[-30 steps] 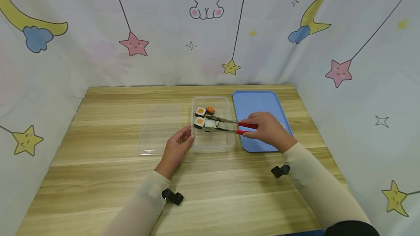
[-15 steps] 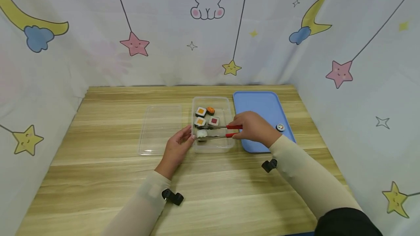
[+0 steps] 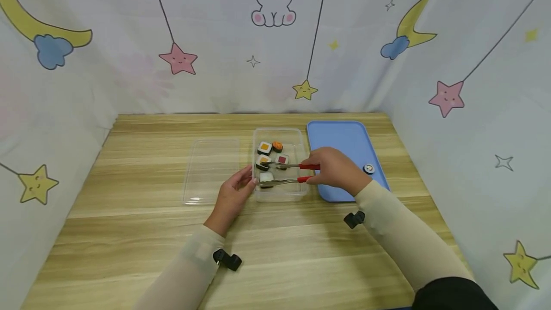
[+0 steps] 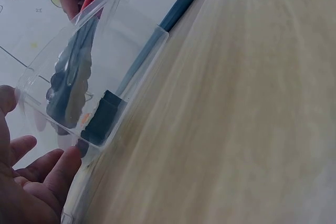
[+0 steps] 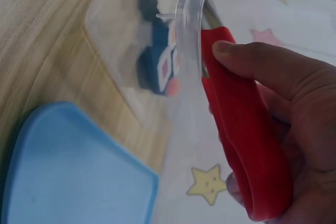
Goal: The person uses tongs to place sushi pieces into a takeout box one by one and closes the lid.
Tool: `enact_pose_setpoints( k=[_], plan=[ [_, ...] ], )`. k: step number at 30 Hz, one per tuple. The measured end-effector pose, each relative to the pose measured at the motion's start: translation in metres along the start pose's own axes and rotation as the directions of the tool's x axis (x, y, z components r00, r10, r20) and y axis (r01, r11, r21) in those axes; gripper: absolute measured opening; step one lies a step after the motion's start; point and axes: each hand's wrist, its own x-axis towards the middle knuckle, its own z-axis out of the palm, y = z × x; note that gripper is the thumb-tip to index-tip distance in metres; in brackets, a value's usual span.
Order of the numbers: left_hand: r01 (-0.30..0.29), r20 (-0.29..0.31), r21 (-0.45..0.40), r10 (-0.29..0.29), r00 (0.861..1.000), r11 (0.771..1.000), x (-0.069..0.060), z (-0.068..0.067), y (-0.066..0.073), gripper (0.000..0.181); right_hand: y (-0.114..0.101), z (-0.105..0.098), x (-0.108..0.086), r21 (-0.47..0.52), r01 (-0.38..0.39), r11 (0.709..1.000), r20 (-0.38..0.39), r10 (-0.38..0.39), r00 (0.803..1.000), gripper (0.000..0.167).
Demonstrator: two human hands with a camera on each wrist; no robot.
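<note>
The right hand grips the red handles of metal tongs, whose arms stand apart over the clear container. One tip is by the sushi piece with an orange square, the other by the white-topped piece. Whether they touch cannot be told. Another orange-square piece, an orange-topped piece and a red-centred piece also lie inside. The left hand touches the container's left side; in the left wrist view its fingers are extended against the wall.
A clear lid lies on the wooden table left of the container. To the right, a blue tray holds a round sushi piece, partly behind the right arm. Patterned curtains stand at the back and sides.
The right hand and tongs have moved left and nearer the person. The white-topped piece went from the container's middle to its near left corner, and the tongs have spread. The left hand stays put.
</note>
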Motion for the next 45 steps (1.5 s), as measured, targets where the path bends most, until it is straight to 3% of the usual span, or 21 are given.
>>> enact_pose_setpoints(
  k=[4, 6, 9, 13, 20, 27, 35, 45],
  plan=[
    [0.0, -0.001, -0.009, 0.0, 1.0, 1.0, 0.0, 0.001, -0.001, 0.052, 0.012, 0.0, -0.018, 0.053, -0.005, 0.999, -0.106, 0.01, 0.994, 0.046],
    [0.004, -0.004, -0.014, -0.004, 1.0, 1.0, -0.001, 0.002, -0.001, 0.052, 0.022, 0.002, -0.03, 0.098, -0.02, 0.995, -0.188, 0.038, 0.981, 0.046],
    [0.008, -0.004, -0.007, -0.008, 1.0, 1.0, -0.001, 0.002, -0.002, 0.052, 0.04, 0.005, -0.05, 0.164, -0.06, 0.985, -0.313, 0.11, 0.944, 0.05],
    [0.013, -0.005, 0.003, -0.013, 1.0, 1.0, -0.002, 0.001, -0.001, 0.053, 0.072, 0.012, -0.08, 0.192, -0.155, 0.969, -0.417, 0.223, 0.881, 0.052],
    [0.044, 0.008, 0.005, -0.044, 0.999, 0.999, -0.002, -0.001, -0.001, 0.052, 0.117, 0.023, -0.14, 0.228, -0.347, 0.91, -0.407, 0.413, 0.815, 0.053],
    [0.028, 0.008, -0.017, -0.028, 1.0, 0.999, 0.0, -0.003, -0.003, 0.052, 0.138, 0.034, -0.188, 0.274, -0.475, 0.836, -0.393, 0.548, 0.738, 0.055],
    [-0.008, -0.001, -0.03, 0.008, 1.0, 1.0, -0.001, -0.002, -0.001, 0.051, 0.148, 0.045, -0.204, 0.296, -0.492, 0.818, -0.402, 0.574, 0.713, 0.051],
    [0.003, 0.0, -0.014, -0.003, 1.0, 1.0, 0.0, 0.0, -0.002, 0.051, 0.146, 0.047, -0.207, 0.294, -0.489, 0.821, -0.386, 0.57, 0.725, 0.046]
  ],
)
